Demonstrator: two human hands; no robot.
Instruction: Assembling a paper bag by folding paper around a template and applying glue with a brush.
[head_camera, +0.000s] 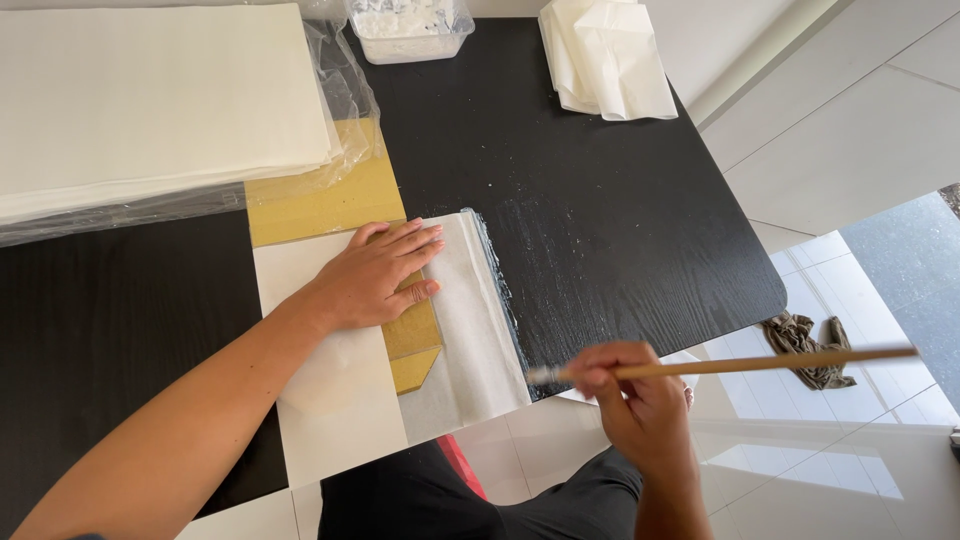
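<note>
Left hand flat, fingers spread, pressing thin white paper on black table. Right hand grasps brush just off table's near edge, bristles at the paper's corner.

The left arm reaches forward, bare to the elbow. The left hand lies flat, palm down, fingers straight and close together, thumb alongside. The right hand sits nearer the body, wrist bent, fingers curled shut in a pinching grip, knuckles up.
</note>
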